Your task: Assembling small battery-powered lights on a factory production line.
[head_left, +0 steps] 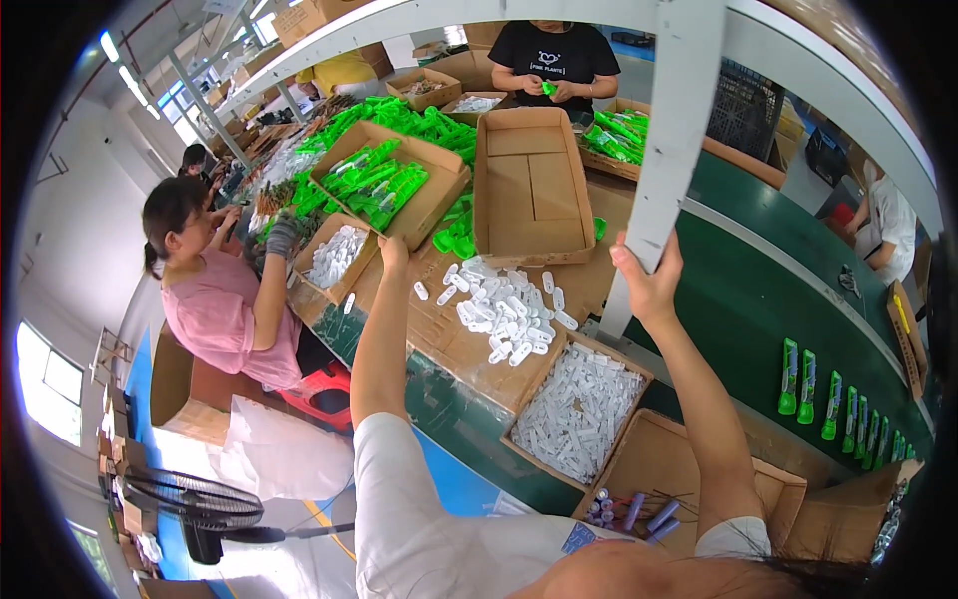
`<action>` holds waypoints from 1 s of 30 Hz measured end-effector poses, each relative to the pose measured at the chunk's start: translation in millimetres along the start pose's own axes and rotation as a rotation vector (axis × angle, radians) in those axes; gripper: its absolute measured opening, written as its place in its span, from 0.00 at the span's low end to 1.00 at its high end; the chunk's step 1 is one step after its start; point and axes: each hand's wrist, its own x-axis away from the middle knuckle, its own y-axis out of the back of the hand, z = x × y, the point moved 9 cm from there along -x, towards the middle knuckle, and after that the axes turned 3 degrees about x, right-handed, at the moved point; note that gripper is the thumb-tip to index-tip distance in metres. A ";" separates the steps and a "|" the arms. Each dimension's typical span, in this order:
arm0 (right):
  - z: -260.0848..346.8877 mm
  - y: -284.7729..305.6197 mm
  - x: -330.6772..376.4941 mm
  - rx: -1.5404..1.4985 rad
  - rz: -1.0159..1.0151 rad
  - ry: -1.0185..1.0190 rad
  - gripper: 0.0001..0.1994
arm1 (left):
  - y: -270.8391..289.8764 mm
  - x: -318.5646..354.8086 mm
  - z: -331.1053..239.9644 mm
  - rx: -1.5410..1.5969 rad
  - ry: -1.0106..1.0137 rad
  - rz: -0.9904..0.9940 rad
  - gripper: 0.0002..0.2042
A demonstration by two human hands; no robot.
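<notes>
My left hand [395, 252] reaches forward and grips the near corner of a shallow cardboard tray [439, 205], its fingers partly hidden by the rim. Long bright green plastic pieces [377, 190] with clear parts lie in that tray, which is tilted over the pile. My right hand [651, 283] is closed round a white metal post [671, 140], thumb on its near left side. Between my arms, small white oval plastic pieces [509, 309] are heaped on the cardboard-covered table. Another cardboard tray [534, 190], with nothing in it, stands just beyond them.
A box of small clear-white parts [579, 409] sits close to me, beside a box with purple cylinders [634, 511]. On the right, a green conveyor belt [758, 329] carries green pieces. Co-workers sit left [225, 290] and across [554, 65]. A black fan [200, 509] stands lower left.
</notes>
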 end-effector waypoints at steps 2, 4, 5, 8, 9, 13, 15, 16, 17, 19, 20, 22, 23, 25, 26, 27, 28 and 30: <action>0.6 -1.9 -0.8 0.039 0.010 0.004 0.21 | -2.8 53.6 -19.0 -0.005 -0.004 0.169 0.30; 6.6 2.4 -2.6 0.090 -0.036 0.038 0.21 | 10.6 110.9 -34.6 0.007 -0.035 0.072 0.29; 11.5 4.5 -3.4 0.080 -0.061 0.038 0.22 | 12.8 146.9 -45.8 0.023 -0.051 0.110 0.28; 16.1 -1.0 -5.1 0.088 -0.019 -0.008 0.23 | 74.7 243.2 -73.7 0.034 -0.008 0.106 0.21; 15.0 2.3 -5.7 0.096 -0.010 -0.026 0.24 | 79.1 283.7 -75.7 0.022 0.037 0.101 0.21; 13.3 7.0 -7.5 0.104 -0.006 -0.080 0.26 | 99.3 423.3 -70.7 0.026 0.117 0.034 0.23; 10.7 1.4 -8.0 0.097 0.001 -0.074 0.27 | 112.6 465.0 -57.3 0.031 0.091 -0.079 0.22; 10.7 0.7 -7.9 0.089 0.009 -0.076 0.27 | 116.5 473.5 -49.5 -0.012 0.062 -0.084 0.22; 13.3 -1.7 -6.9 0.086 0.008 -0.061 0.27 | 124.6 473.9 -38.9 -0.005 0.057 -0.092 0.22; 12.3 -2.4 -9.2 0.079 0.015 -0.047 0.27 | 129.8 462.4 -13.0 0.019 0.080 -0.076 0.24; 7.2 -0.7 -9.9 0.096 0.019 -0.061 0.26 | 116.7 458.6 -6.9 -0.045 0.047 -0.087 0.26; 12.1 -0.9 -6.8 0.056 0.028 -0.008 0.24 | 97.2 446.3 9.3 -0.227 0.040 -0.098 0.29; 18.8 -3.5 -6.9 0.077 0.048 -0.008 0.24 | 98.9 440.2 17.4 -0.342 0.068 -0.097 0.30; 21.8 -3.8 -3.7 0.089 0.065 -0.066 0.24 | 115.8 434.2 27.7 -0.709 0.237 -0.035 0.28; 19.9 -0.6 -4.6 0.100 0.054 -0.069 0.24 | 124.2 427.5 20.2 -0.891 0.307 0.036 0.26; 20.5 -3.6 -5.1 0.121 0.076 -0.027 0.26 | 150.8 408.1 11.2 -1.111 0.290 0.085 0.26; 13.9 -1.9 -3.9 0.133 0.071 -0.037 0.26 | 138.9 396.0 -25.7 -1.327 0.002 0.009 0.22; 6.4 5.5 2.4 0.289 0.054 -0.098 0.29 | 90.0 377.3 -90.3 -1.521 -0.521 -0.051 0.17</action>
